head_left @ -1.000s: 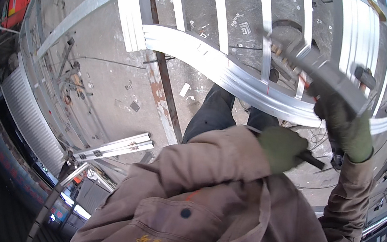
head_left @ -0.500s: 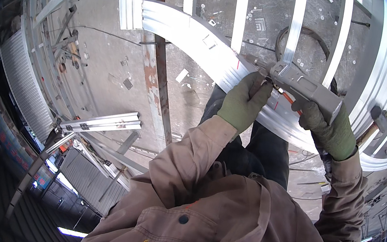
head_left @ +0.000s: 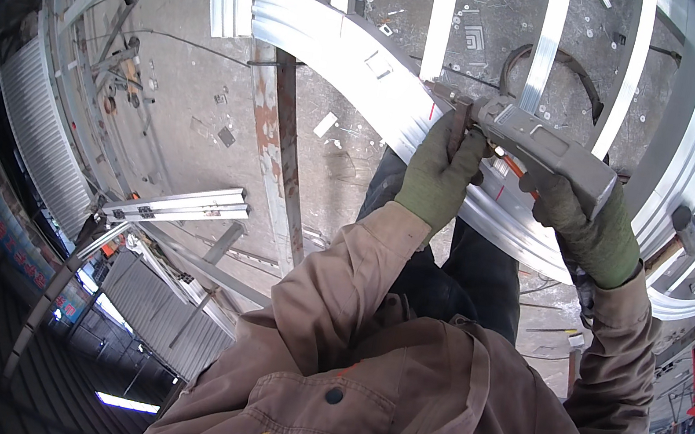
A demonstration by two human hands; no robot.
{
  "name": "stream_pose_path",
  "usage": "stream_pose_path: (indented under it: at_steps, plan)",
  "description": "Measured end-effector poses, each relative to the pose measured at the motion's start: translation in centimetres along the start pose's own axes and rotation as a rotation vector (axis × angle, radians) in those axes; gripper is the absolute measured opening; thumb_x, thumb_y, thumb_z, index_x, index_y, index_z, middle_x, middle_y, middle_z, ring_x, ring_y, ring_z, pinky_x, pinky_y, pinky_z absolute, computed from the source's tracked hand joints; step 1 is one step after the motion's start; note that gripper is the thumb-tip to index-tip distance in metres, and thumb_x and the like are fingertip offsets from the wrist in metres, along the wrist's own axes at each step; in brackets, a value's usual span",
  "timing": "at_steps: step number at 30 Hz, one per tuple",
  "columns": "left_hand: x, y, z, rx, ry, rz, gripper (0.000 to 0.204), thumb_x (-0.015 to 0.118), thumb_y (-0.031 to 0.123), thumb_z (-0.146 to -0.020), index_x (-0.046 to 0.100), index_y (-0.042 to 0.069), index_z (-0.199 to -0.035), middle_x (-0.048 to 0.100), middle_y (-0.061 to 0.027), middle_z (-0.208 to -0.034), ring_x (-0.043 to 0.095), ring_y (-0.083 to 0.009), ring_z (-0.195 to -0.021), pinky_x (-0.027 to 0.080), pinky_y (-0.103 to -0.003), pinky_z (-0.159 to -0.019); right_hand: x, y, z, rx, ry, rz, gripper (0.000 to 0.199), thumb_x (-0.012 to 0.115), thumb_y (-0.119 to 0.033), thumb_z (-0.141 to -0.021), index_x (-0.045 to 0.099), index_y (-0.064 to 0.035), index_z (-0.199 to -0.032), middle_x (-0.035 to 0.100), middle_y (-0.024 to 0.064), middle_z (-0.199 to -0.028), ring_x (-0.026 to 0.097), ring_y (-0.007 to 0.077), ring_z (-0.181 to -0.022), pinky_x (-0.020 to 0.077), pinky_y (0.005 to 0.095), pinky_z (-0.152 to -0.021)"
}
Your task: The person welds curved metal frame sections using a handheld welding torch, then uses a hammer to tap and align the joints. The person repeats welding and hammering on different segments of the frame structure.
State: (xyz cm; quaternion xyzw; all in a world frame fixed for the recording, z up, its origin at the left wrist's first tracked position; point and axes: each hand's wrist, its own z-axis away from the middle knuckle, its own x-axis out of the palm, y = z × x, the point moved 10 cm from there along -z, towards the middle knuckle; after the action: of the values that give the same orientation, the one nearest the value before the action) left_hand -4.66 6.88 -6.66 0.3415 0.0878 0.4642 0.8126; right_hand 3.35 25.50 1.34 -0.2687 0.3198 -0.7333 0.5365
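Observation:
My right hand point(head_left: 600, 244), in a green work glove, is closed around the grip of a grey, boxy power tool point(head_left: 559, 151). Its exact kind I cannot make out. The tool's nose points left over a curved, ribbed silver metal strip point(head_left: 339, 54), beside a red mark on it. My left hand point(head_left: 434, 180), gloved alike, has its fingers closed on a dark brown metal piece point(head_left: 461, 113) at the nose; whether this belongs to the tool is unclear. An orange part point(head_left: 510, 164) shows below the tool body.
Several straight silver bars point(head_left: 443, 17) run away beyond the curved strip. A hammer point(head_left: 683, 220) lies on the ribbed metal at right. A rusty steel beam point(head_left: 275, 127) crosses at left, near a stack of silver profiles point(head_left: 180, 206). A black hose point(head_left: 556, 58) and scraps litter the floor.
The tool's nose and my left hand have shifted slightly left and up in the picture, with the dark piece now standing more upright. The view itself has moved a little.

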Motion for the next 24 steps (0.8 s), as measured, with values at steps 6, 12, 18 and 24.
stream_pose_path:
  at_steps: [6,12,18,24]
  plan:
    - [-0.2,0.3,0.0,-0.009,0.015,0.009,0.039,0.055,0.019,-0.121,0.053,0.000,-0.155,0.073,-0.0071,-0.122,0.069,-0.0109,-0.101,0.057,-0.026,-0.075,0.5,-0.9,0.1,-0.264,-0.009,0.298,0.051,0.082,-0.031,-0.104,0.067,-0.0089,-0.147,0.080,0.0145,-0.119,0.078,0.0218,-0.098,0.0653,0.0351,-0.085]
    - [-0.3,0.1,-0.1,-0.030,-0.017,0.019,0.046,0.055,0.020,-0.121,0.047,0.000,-0.161,0.070,-0.0072,-0.132,0.068,-0.0112,-0.107,0.057,-0.026,-0.075,1.0,0.2,-0.4,-0.293,-0.097,0.346,0.048,0.075,-0.033,-0.112,0.062,-0.0163,-0.155,0.076,0.0069,-0.112,0.072,0.0159,-0.087,0.0613,0.0324,-0.072]
    - [-0.2,0.5,-0.2,0.065,-0.021,0.048,0.056,0.055,0.027,-0.121,0.041,-0.001,-0.168,0.068,-0.0052,-0.135,0.068,-0.0115,-0.109,0.058,-0.026,-0.077,2.0,-2.3,-0.4,-0.282,-0.100,0.391,0.031,0.078,-0.022,-0.108,0.077,-0.0201,-0.139,0.081,0.0117,-0.123,0.082,0.0259,-0.101,0.0690,0.0342,-0.081]
    - [-0.2,-0.1,-0.4,0.057,-0.032,0.037,0.057,0.055,0.027,-0.121,0.041,-0.001,-0.169,0.069,-0.0050,-0.135,0.067,-0.0118,-0.110,0.058,-0.026,-0.078,1.8,-2.4,0.0,-0.386,-0.089,0.584,0.034,0.081,-0.022,-0.106,0.078,-0.0173,-0.140,0.082,0.0151,-0.126,0.084,0.0272,-0.103,0.0702,0.0356,-0.084]
